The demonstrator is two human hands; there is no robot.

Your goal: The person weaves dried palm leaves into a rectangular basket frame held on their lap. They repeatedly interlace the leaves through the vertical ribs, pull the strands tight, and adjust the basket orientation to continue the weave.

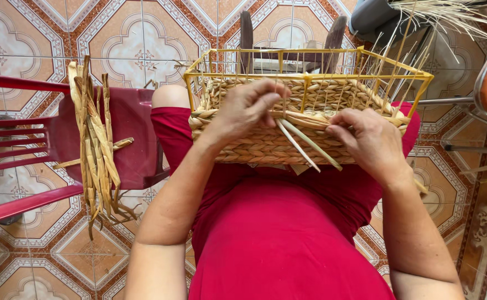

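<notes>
Hands [310,125], two, one woven basket [266,147], two strands [304,145]

The basket [288,130] rests on the person's red lap [288,222], a bundle of dried strips [96,144] lies on the maroon chair [135,139], which stands on the tiled floor [138,44].

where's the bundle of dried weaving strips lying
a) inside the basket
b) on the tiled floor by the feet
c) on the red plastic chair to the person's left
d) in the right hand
c: the bundle of dried strips is draped over the seat of the red plastic chair, left of the basket on the person's lap.
</notes>
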